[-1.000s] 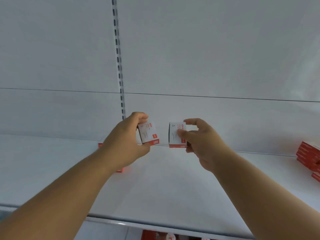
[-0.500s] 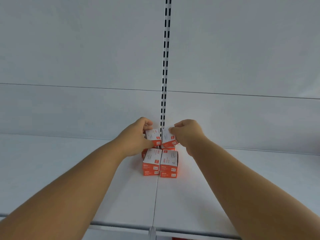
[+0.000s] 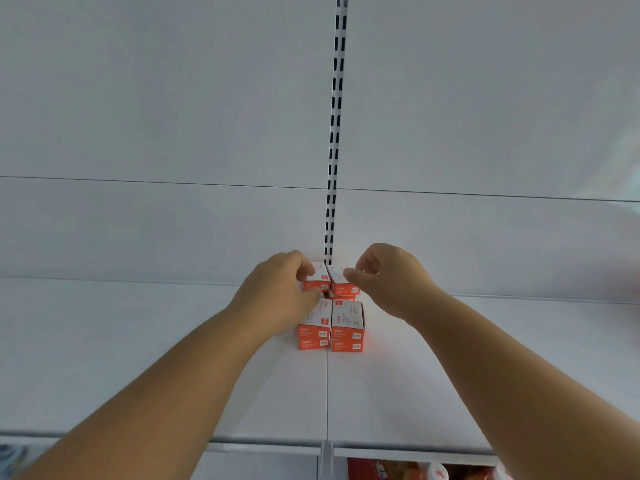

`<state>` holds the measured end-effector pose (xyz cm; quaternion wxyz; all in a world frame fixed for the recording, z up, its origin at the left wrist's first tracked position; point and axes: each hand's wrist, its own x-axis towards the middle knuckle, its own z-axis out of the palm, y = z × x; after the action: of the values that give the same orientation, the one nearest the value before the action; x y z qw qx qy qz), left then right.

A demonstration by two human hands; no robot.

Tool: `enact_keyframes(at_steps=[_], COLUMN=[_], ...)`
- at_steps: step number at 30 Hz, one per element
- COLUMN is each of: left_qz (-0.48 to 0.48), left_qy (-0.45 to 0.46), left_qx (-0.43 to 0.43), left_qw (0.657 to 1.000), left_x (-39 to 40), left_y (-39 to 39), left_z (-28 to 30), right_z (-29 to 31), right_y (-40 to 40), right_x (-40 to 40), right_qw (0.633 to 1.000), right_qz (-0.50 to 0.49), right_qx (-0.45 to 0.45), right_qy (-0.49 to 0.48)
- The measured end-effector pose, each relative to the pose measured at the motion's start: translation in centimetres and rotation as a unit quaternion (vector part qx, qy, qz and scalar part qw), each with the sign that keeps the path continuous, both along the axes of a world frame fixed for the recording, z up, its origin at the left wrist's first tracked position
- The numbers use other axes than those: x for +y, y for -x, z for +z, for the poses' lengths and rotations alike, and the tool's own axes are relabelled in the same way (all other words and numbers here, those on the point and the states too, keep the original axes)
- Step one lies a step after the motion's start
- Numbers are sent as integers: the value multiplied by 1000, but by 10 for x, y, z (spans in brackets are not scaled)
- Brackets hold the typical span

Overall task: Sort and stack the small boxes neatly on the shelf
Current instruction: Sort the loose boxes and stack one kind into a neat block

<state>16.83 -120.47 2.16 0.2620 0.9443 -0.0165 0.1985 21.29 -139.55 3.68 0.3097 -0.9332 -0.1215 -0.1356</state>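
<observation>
Print on the small orange-and-white cardboard boxes (image 3: 347, 322) is too small to read; left hand (image 3: 277, 296) pinches one rear top box (image 3: 317, 281), right hand (image 3: 388, 275) pinches its neighbour (image 3: 343, 282), both atop the stacks on the white metal shelf (image 3: 138, 358).

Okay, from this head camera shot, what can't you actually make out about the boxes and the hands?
- Print on the front stacks: too small and blurred in the head view to read.
- Height of the rear stacks: hidden behind the front stacks and both hands.
- Left box: mostly covered by the left hand.
- Right box: part covered by the right hand.
- Items below the shelf: cut off by the bottom edge.
</observation>
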Motion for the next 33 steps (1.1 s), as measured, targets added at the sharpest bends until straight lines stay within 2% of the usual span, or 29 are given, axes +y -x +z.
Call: enact_keyframes(at_steps=[5,7,10,13,15,17,21,24,28,33], left_qz=[38,39,30,43,33,13,-39,-91,-143,-163], left_qy=[-60,-55,-2,47,82,164,382,478,520,501], left_qx=[61,107,150,138,149,150,90,88,92,97], left_qw=[996,992,988,988,985,975,919,869,837,844], left_x=[-3,-2,1,4,4,5,-12,-36,-77,-135], left_y=[20,22,24,26,28,31,43,53,59,59], left_z=[-10,-14,-17,-16,-14,-14,-8,-2,1,-8], right_z=[-9,-16,-25,-24,-23,-23,-23,-22,-22,-29], right_y=[25,30,33,38,41,46,62,70,78,89], right_x=[-6,-4,-1,-1,-4,-8,-25,-48,-92,-151], right_qw=[994,990,982,966,957,947,898,849,798,778], right_qz=[14,16,27,17,34,55,90,101,130,134], right_qx=[66,120,188,238,248,235,194,183,169,161], right_qy=[82,73,-25,-102,-145,-210,-384,-485,-564,-593])
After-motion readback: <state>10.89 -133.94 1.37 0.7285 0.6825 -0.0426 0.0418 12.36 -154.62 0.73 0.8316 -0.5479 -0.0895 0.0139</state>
